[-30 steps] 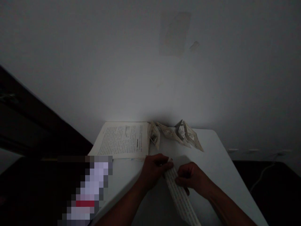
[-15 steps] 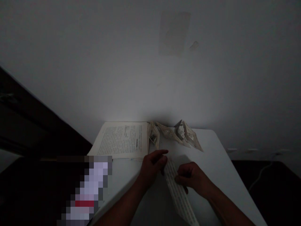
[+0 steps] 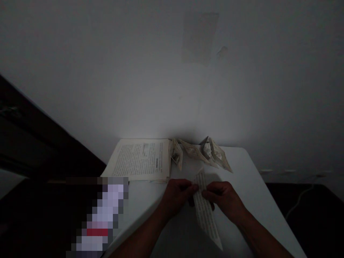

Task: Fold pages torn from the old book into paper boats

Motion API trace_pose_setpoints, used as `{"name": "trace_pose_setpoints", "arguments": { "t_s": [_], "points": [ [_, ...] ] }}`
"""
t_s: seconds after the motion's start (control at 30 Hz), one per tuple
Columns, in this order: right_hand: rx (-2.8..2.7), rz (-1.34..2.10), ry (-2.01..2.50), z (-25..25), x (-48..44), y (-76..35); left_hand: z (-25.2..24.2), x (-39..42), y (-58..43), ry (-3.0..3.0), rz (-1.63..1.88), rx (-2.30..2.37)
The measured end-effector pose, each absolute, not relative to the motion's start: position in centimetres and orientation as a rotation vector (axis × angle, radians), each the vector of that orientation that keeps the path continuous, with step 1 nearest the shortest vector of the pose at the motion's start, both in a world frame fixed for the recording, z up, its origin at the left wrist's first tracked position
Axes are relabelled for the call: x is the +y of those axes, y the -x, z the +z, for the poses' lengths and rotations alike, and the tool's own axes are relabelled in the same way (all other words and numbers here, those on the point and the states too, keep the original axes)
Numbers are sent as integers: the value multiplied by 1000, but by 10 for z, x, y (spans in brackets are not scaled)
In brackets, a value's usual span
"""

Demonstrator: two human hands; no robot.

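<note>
A long narrow strip of folded printed paper (image 3: 205, 211) stands tilted over the white table (image 3: 249, 168), its top end pointing away from me. My left hand (image 3: 177, 197) pinches its left edge with closed fingers. My right hand (image 3: 224, 199) pinches the right edge just opposite. Both hands meet at the upper part of the strip. The scene is dim.
An open book (image 3: 141, 159) lies at the table's back left. Several folded paper boats (image 3: 204, 152) sit along the back edge against the white wall. A blurred-out object (image 3: 99, 218) covers the table's left front. A cable (image 3: 298, 200) runs on the dark floor at right.
The strip has been raised and shifted away from me. My left hand, which had lifted a finger off it half a second ago, pinches it again; my right hand moved up with it.
</note>
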State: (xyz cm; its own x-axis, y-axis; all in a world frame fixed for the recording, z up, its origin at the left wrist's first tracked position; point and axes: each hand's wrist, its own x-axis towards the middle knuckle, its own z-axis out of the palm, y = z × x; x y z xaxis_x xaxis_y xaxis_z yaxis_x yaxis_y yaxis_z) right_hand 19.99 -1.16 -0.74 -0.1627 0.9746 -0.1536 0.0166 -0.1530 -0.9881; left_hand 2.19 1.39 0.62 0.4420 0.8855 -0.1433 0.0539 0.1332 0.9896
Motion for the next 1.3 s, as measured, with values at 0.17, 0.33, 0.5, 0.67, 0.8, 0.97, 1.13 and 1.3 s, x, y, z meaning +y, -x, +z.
{"name": "trace_pose_setpoints", "arguments": {
  "t_s": [0.17, 0.33, 0.5, 0.67, 0.8, 0.97, 1.13, 1.3],
  "points": [
    [-1292, 1394, 1237, -6, -13, -200, 9, 14, -23, -1309, 781, 1004],
    [-1320, 1373, 1275, -3, -13, -201, 7, 14, -21, -1325, 777, 1044],
    [-1252, 1330, 1297, 1, -12, -201, 6, 13, -22, -1333, 687, 965],
    [-1242, 1415, 1261, 3, -12, -199, 5, 13, -22, -1309, 710, 1008],
    [-1229, 1344, 1283, 5, -11, -199, -2, 13, -23, -1279, 634, 952],
    [-1221, 1427, 1233, 4, -10, -198, -5, 13, -23, -1254, 673, 968],
    [-1210, 1392, 1260, 0, -11, -198, -1, 13, -26, -1224, 667, 1005],
    [-1246, 1269, 1303, 0, -10, -199, 0, 11, -30, -1118, 658, 961]
  ]
}}
